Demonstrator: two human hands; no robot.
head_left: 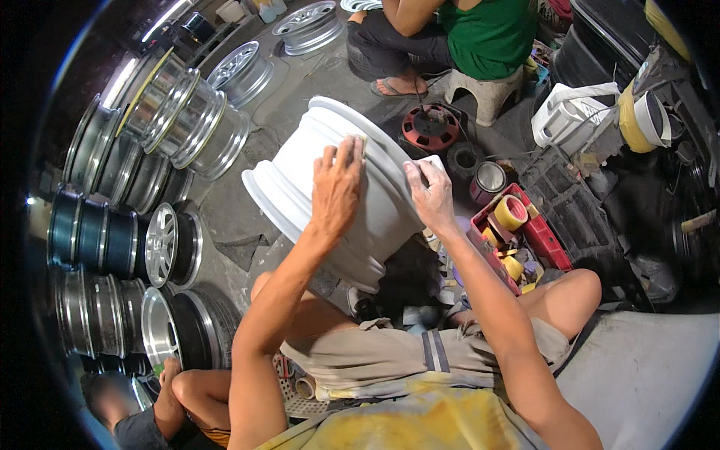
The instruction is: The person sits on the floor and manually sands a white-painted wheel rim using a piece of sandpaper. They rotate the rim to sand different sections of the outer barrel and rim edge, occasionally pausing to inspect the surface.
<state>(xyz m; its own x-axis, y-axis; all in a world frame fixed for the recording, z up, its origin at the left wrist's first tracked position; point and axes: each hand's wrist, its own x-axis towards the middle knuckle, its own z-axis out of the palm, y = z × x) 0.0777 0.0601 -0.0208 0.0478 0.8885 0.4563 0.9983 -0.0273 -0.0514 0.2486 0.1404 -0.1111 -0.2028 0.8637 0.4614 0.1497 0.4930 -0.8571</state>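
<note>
1. Far left — stacks of shiny metal wheels (180, 112) on the floor.
2. Middle: the white wheel rim (386, 214), tilted just in front of the person's knees.
3. Left hand (335, 191) lies on its barrel, fingers bent; there's a pale sliver at the tips — can't tell if they're gripping it.
4. Right hand (433, 195) grasps the rim's right edge.
5. Right: red crate (546, 238) holding tape rolls (508, 223).

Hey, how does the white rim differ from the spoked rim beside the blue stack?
The white rim shows a plain white barrel; the spoked rim shows a silver face and darker barrel. The left hand rests on the white rim, while no hand touches the spoked rim. Both are round wheel rims.
</note>
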